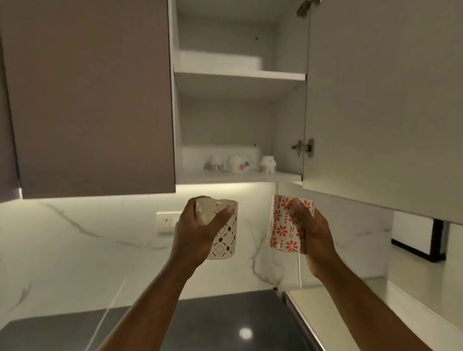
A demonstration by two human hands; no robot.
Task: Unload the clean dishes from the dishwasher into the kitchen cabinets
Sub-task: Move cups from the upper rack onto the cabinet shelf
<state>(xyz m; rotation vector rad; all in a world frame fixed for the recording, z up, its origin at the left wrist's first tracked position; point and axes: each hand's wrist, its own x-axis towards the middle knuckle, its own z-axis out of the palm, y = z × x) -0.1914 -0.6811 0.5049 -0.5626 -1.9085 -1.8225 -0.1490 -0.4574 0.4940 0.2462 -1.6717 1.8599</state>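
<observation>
Open wall cabinet [237, 95] ahead and above, door [386, 94] swung out to the right with its lower edge hanging just over the right-hand mug. Closed cabinet front [89, 96] to the left. Marble backsplash [81, 235] and dark countertop [218, 329] below. Upper shelf [239, 75] carrying only a flat white item at its left; bottom shelf [238, 177] holding a few small white pieces toward the back, front strip bare. Left hand [198, 235] wrapped around a cream mug with a dark diamond pattern [225, 236], thumb across the front. Right hand [311, 233] closed around a white mug with red flowers [283, 226], fingers over its side. Both mugs below the bottom shelf, apart from each other, neither set down yet. Likely risks: red mug's rim clipping the door's lower edge or the shelf lip on the way up; either mug knocking the pieces at the back if pushed too deep; mugs clinking together if brought in side by side. Safest room probably the bare front strip of the bottom shelf, entered from the left of the door's edge.
</observation>
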